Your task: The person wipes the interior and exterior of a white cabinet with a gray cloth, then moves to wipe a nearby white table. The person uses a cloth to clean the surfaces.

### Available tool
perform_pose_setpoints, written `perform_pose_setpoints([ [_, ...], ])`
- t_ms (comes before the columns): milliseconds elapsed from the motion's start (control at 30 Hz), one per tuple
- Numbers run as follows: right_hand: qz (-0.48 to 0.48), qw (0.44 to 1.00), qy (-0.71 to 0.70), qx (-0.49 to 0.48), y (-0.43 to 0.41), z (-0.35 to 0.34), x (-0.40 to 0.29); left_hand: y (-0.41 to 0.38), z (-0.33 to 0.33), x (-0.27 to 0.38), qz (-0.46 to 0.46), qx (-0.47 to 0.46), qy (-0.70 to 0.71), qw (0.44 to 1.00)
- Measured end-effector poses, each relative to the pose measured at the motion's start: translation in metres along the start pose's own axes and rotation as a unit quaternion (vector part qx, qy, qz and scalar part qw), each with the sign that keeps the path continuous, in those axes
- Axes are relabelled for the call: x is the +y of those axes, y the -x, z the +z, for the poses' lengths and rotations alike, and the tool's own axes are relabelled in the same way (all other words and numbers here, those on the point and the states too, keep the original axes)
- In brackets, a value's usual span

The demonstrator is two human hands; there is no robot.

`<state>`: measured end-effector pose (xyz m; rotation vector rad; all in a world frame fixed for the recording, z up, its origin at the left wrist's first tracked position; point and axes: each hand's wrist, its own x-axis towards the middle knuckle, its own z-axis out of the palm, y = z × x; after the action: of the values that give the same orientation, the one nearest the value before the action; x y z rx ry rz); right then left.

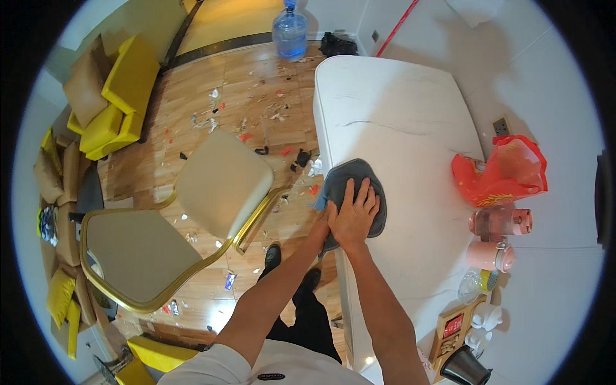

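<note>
A dark grey cloth [356,171] with a blue piece [319,199] at its left side lies over the near-left edge of the white marble-patterned table [394,101]. Part of it hangs down past the edge. My right hand [353,219] rests flat on top of the cloth, fingers spread a little. Just left of it, at the table's edge, my left hand [328,221] touches the cloth; its fingers are mostly hidden by the right hand and the cloth.
Along the wall stand a red plastic bag [505,173], a clear pink jug [498,221], a pink kettle [488,256] and a wooden tray [437,339]. A gold-framed chair [139,255] stands left. Litter covers the wooden floor [192,144]. A water bottle [289,36] stands beyond.
</note>
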<state>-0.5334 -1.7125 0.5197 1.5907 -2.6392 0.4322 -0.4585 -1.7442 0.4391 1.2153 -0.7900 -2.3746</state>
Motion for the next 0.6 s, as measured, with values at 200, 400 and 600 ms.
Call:
perform_pose_setpoints([
  [200,0.003,0.999,-0.018,0.036,0.009,-0.004,0.008,0.016,0.004,-0.002,-0.018,0.049,-0.086,0.995],
  [400,0.010,0.999,0.040,0.034,0.025,-0.006,-0.001,0.006,0.005,0.022,-0.033,0.011,-0.020,0.999],
  [600,0.013,0.997,0.054,0.045,-0.011,0.004,-0.001,-0.011,0.009,0.060,-0.093,0.043,-0.106,0.989],
])
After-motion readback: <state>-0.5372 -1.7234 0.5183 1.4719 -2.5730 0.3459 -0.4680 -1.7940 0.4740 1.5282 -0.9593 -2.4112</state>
